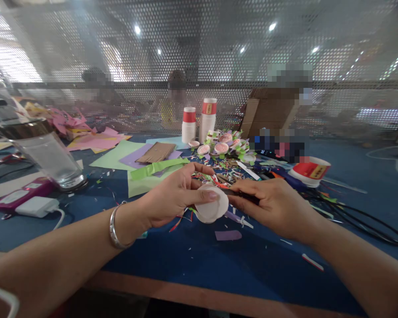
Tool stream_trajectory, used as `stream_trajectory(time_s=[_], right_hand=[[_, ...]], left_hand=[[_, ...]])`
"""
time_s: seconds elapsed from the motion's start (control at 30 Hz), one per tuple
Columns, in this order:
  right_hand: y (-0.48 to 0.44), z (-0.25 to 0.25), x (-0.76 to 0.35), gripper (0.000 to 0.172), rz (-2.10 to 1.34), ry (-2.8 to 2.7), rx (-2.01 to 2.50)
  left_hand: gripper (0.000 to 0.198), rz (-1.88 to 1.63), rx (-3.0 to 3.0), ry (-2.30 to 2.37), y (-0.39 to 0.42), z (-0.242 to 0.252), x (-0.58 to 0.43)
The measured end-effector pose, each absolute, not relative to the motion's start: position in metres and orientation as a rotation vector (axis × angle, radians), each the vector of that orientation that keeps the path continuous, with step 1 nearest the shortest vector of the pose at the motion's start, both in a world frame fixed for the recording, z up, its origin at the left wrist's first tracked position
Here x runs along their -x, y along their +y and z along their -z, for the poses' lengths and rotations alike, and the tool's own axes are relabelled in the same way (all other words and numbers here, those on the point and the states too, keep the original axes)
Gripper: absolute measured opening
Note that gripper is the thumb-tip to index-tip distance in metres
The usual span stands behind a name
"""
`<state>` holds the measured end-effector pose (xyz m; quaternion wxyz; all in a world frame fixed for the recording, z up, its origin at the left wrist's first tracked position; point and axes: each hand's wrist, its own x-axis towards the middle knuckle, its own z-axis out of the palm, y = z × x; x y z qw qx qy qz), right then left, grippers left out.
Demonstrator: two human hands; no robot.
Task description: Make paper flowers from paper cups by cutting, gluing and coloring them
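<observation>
My left hand (175, 192) pinches a white, rounded piece of paper (215, 206) between thumb and fingers. The piece looks layered, with a lobed edge. Close to its right side, my right hand (272, 205) is closed around dark scissors (239, 193), mostly hidden by the fingers. Whether the blades touch the paper I cannot tell. Coloured paper scraps (219, 170) lie beneath and behind both hands. A purple paper piece (228, 235) rests on the blue table (199, 260) in front of them.
Stacked paper cups (208, 121) stand at the back beside decorated round pieces (221, 148). A cut red-and-white cup (310, 171) and black cables (361, 216) are on the right. A glass bottle (49, 154), a purple power strip (23, 194) and coloured sheets (116, 154) occupy the left.
</observation>
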<state>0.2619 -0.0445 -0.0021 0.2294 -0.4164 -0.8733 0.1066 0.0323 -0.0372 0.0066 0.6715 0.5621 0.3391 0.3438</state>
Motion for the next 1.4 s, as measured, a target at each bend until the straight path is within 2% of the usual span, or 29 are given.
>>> stream_trajectory(time_s=[0.3,0.6,0.73,0.9,1.07,1.27,1.4], right_hand=[[-0.038,-0.001,-0.261,0.05,-0.318,-2.16,1.392],[-0.039,-0.001,-0.257,0.052,-0.581,-2.094,1.375],[-0.037,0.002,-0.257,0.051,-0.469,-2.121,1.396],[-0.032,0.007,-0.259,0.053,-0.301,-2.241,1.49],[-0.038,0.009,-0.252,0.044,-0.213,-2.48,1.647],[-0.043,0.011,-0.249,0.052,-0.13,-2.571,1.751],[-0.041,0.012,-0.251,0.05,-0.164,-2.574,1.779]], left_hand=[[0.022,-0.899,-1.397,0.845,-0.028,0.006,-0.031],[0.026,-0.873,-1.437,0.895,-0.029,0.008,-0.031],[0.022,-0.963,-1.387,0.852,-0.024,0.008,-0.031],[0.022,-1.17,-1.555,1.026,-0.009,0.004,-0.02],[0.019,-1.021,-2.004,1.183,0.0,0.002,-0.006],[0.019,-0.785,-2.293,1.372,0.005,-0.002,0.007],[0.019,-0.63,-2.388,1.407,0.006,-0.003,0.012]])
